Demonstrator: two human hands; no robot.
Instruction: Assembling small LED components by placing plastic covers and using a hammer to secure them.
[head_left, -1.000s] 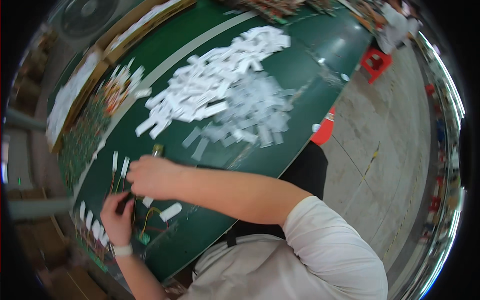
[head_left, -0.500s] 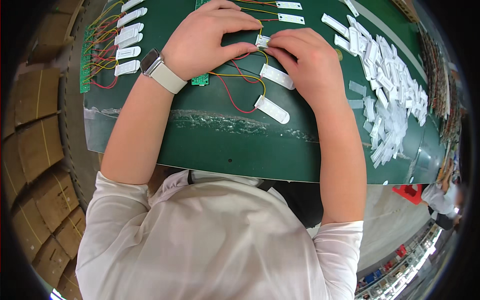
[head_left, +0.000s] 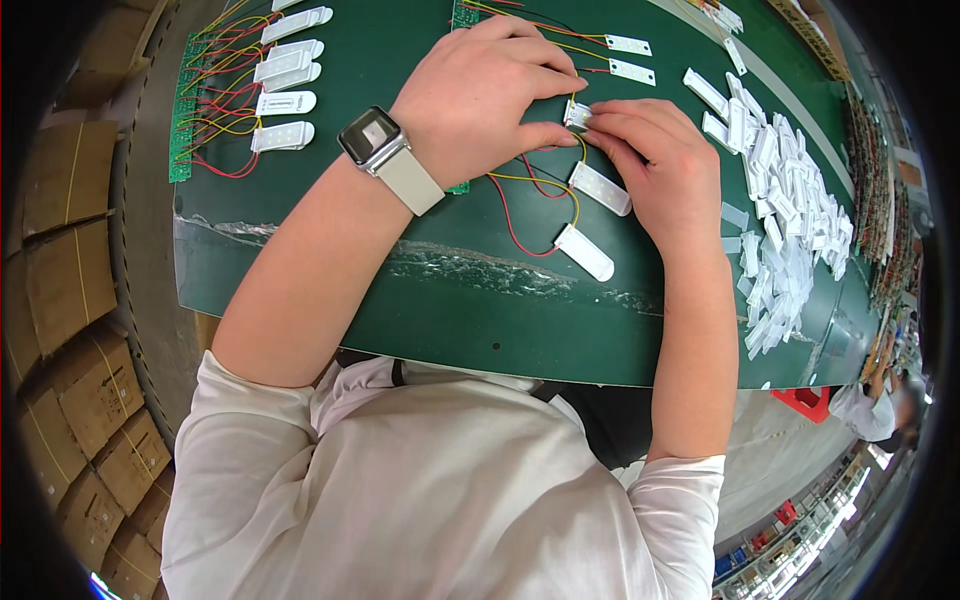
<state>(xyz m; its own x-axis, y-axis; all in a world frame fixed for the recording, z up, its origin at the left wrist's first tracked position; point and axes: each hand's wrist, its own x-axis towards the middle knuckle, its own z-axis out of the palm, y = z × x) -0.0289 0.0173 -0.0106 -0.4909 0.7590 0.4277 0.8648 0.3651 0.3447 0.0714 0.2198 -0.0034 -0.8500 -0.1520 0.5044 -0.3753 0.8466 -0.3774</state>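
My right hand point(head_left: 655, 155) pinches a small white LED board point(head_left: 577, 115) near the middle of the table. Most of that piece is hidden under its fingers. My left hand point(head_left: 495, 90), with a watch point(head_left: 372, 138) on the wrist, is curved round the wired end, its thumb and forefinger at the piece's opposite edges. Below lie two LED boards in white casings, an upper one point(head_left: 600, 190) and a lower one point(head_left: 584, 253), joined to red and yellow wires. Two bare LED strips, one point(head_left: 628, 45) above the other point(head_left: 632, 71), lie beyond my fingers.
A heap of white casings point(head_left: 790, 190) and clear plastic covers point(head_left: 775, 300) covers the table's right side. At left, a green circuit board point(head_left: 184, 110) has several wired white modules point(head_left: 283, 136). The green table point(head_left: 440, 320) has scuffed tape near its front edge. Cardboard boxes point(head_left: 70, 270) stand left.
The view has shifted, so the table and its things sit further right and slightly lower. Both hands stay at the same LED board, with only slight finger movement.
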